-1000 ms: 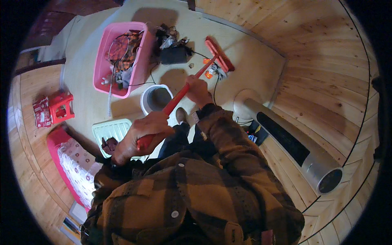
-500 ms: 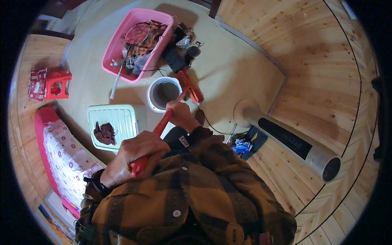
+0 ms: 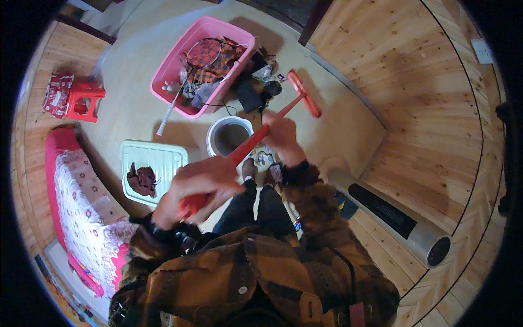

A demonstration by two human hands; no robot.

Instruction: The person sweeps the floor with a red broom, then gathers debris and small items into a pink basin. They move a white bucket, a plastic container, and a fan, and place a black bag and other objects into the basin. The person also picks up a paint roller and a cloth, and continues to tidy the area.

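Observation:
Both of my hands grip the red handle of a mop. My left hand is wrapped round its upper end close to my chest, slightly blurred. Farther down the handle, my right hand is closed round it. The mop's long red head is at the floor, right of the pink tub and beyond my right hand. A round white bucket with greyish liquid in it stands left of my right hand, in front of my feet.
A pink tub holds clothes and a badminton racket. Dark items and a cable lie beside it. On the left are a pale green lidded box with a brown cloth and a red stool. A tower heater stands at right.
The mop head has moved from beside the bucket to the floor farther right and away from me. My right hand has gone forward and right with the handle.

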